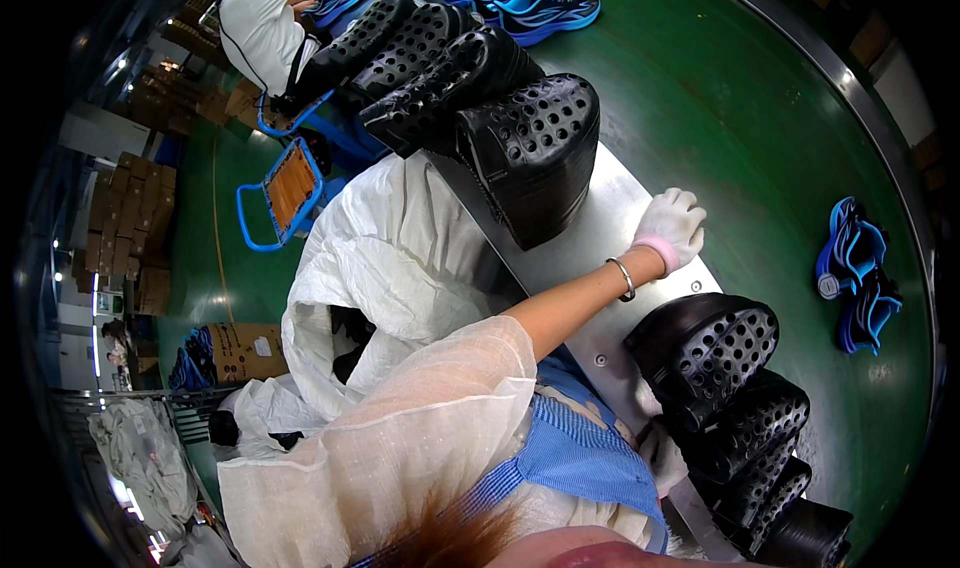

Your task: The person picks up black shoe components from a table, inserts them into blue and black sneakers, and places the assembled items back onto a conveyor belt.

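Observation:
My left hand [672, 226], in a white glove with a pink cuff, lies palm down over the far edge of a metal ledge [635, 203]. Its fingers are curled, and their undersides are hidden. A large black shoe-shaped block with round holes [545, 138] stands just left of it. Another such perforated block [715, 353] sits below and to the right. My right hand [665, 458] shows only as a pale gloved patch with some pink, low beside the right-hand row of black blocks; its fingers are hidden.
Beyond the ledge runs a green conveyor belt [740, 128] carrying a pair of blue sneakers [855, 258] and several more blue sneakers [530, 6] at the top. A person in white [262, 33] sits upper left near a blue stool [290, 190]. White cloth [390, 218] bulges beside the ledge.

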Tool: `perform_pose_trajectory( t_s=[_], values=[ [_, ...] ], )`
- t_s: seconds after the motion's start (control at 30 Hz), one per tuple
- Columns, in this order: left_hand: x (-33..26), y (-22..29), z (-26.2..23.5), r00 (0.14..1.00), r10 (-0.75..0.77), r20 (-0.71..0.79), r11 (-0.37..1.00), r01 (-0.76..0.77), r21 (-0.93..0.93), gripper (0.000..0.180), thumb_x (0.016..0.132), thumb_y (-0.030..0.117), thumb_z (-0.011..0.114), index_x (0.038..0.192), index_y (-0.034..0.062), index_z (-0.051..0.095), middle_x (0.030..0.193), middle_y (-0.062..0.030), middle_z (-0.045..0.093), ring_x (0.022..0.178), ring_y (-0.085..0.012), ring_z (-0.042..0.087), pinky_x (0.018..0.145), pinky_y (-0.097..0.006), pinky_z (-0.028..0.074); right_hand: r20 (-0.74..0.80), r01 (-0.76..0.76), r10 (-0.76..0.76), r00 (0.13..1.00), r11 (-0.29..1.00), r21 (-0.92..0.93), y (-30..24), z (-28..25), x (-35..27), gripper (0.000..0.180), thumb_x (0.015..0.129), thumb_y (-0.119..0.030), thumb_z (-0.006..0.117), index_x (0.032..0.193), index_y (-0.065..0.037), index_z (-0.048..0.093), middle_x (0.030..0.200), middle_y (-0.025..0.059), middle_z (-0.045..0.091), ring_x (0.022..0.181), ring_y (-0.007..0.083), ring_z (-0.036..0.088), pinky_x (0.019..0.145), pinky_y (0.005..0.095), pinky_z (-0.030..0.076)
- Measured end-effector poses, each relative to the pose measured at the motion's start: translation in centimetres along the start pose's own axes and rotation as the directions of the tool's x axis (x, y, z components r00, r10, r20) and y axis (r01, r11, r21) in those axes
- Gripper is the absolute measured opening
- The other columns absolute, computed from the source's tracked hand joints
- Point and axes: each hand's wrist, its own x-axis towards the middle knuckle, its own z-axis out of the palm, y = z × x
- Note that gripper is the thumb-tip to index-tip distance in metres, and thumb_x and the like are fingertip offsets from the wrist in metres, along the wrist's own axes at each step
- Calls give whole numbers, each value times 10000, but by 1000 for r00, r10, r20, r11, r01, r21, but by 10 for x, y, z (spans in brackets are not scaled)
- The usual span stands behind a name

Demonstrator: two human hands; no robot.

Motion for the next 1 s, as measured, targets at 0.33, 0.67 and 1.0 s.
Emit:
perform_pose_trajectory(
  t_s=[0.33, 0.67, 1.0],
  values=[
    [-1, -1, 2, 1000, 3, -14, 1000, -2, 3, 168, 759, 192, 623, 882, 92, 681, 1030, -90, 595, 1036, -282, 529, 902, -396, 440, -98, 206, -202, 975, 978, 40, 27, 14, -2, 163, 785, -25, 709, 948, -5, 709, 834, 160, 695, 707, 288, 677, 681, 336, 525],
    [1, -1, 3, 999, 21, -38, 1000, -21, 0, 154, 755, 188, 625, 863, 94, 683, 1006, -89, 604, 1013, -286, 537, 881, -395, 446, -130, 282, -277, 952, 959, 21, 33, 14, 1, 168, 786, -4, 707, 953, 9, 707, 839, 161, 696, 699, 284, 679, 676, 323, 528],
    [1, 0, 3, 1000, 13, -7, 1000, -13, 9, 187, 756, 199, 628, 897, 90, 685, 1032, -94, 599, 1041, -287, 527, 904, -399, 440, -121, 219, -209, 970, 973, 69, 24, 12, 0, 166, 782, 10, 701, 948, 20, 704, 839, 163, 694, 700, 287, 674, 677, 329, 523]
  ],
)
